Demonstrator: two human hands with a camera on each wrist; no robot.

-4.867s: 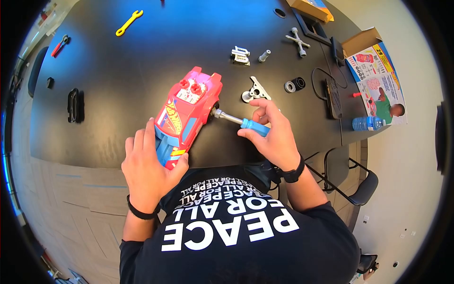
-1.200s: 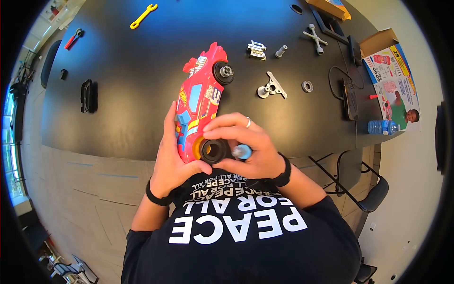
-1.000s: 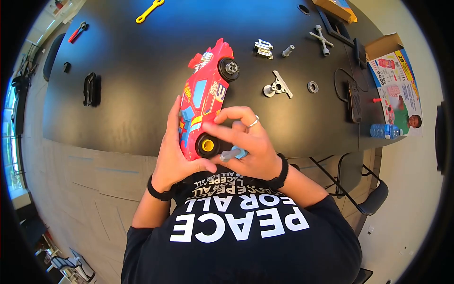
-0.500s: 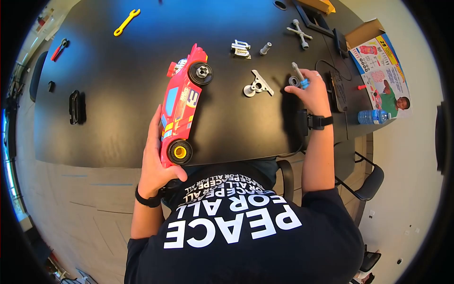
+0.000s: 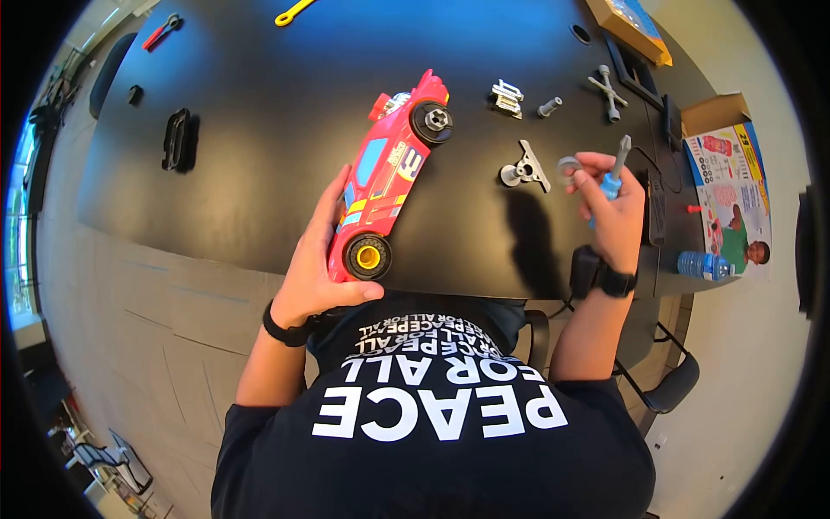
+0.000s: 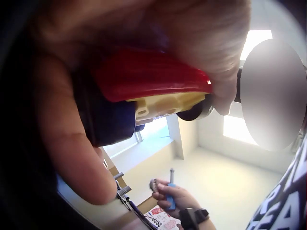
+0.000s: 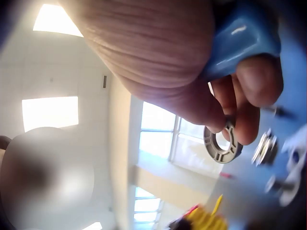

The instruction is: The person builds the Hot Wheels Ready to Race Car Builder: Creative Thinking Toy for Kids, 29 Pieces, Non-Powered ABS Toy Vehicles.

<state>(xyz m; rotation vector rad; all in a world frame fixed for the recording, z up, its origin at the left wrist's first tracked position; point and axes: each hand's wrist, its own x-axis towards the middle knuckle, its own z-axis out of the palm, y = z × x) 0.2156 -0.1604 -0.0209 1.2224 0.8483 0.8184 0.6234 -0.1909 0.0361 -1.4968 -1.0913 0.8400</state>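
A red toy car is tilted on its side over the table's front edge, gripped at its rear by the left hand. Its near wheel has a yellow centre; the far wheel carries a grey hub piece. Between thumb and fingertips the right hand pinches a grey ring, and the same hand holds a blue-handled screwdriver, its grey tip pointing up. The right wrist view shows the slotted ring beside the blue handle. A grey bracket lies left of the ring.
On the table lie a chrome engine piece, a small grey cylinder, a cross wrench, a black tray part and a red tool. A bottle and a printed box are at the right.
The right hand has gone from the car's near wheel to the right and lifted the grey ring off the table, keeping the screwdriver. The black tyre now sits around the yellow centre. The left hand still grips the car.
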